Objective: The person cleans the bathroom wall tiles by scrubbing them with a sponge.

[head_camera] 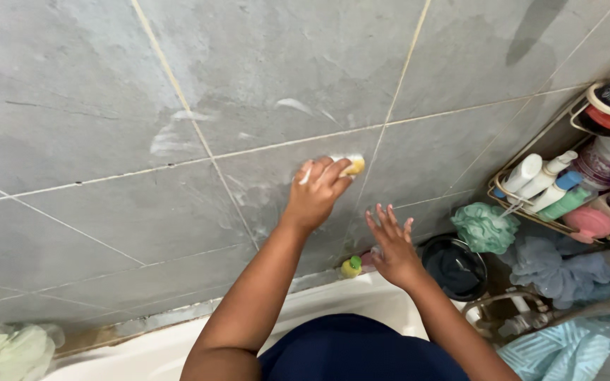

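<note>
My left hand [317, 193] is shut on a yellow sponge [354, 166] and presses it against the grey tiled wall [107, 106]. White soapy smears mark the tiles to the left of and above the sponge. My right hand [391, 244] is lower and to the right, fingers spread, palm against the wall just above the white bathtub rim [333, 296]. A small yellow-green bottle [351, 267] stands on the rim between my two forearms.
A black bowl [453, 269] sits right of my right hand. Beyond it hang a green loofah [484, 227] and a blue loofah [555, 271]. A wire rack [506, 199] holds several bottles at the right. A pale green cloth [8, 350] lies bottom left.
</note>
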